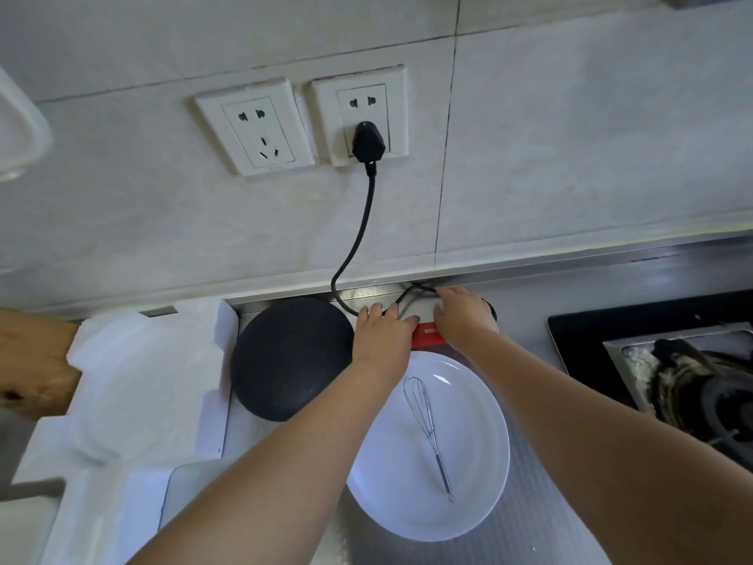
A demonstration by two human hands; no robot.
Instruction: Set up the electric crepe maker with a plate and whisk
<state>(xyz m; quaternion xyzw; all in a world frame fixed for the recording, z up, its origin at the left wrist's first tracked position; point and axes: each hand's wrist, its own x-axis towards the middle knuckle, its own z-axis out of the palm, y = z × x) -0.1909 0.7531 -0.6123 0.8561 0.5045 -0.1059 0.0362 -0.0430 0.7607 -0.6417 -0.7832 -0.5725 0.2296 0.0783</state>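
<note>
Both hands, left [383, 332] and right [460, 316], seem to pinch the plugged-in cord [360, 234]; tugging could yank the plug [368, 142] out.

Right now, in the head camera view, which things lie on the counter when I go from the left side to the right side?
White foam packaging → dark round crepe maker → white plate holding the whisk → gas stove.

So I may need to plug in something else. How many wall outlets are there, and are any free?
2. The left outlet is free. The right outlet has its lower socket taken by the black plug, with its upper two-pin socket open. More may lie outside the view.
</note>
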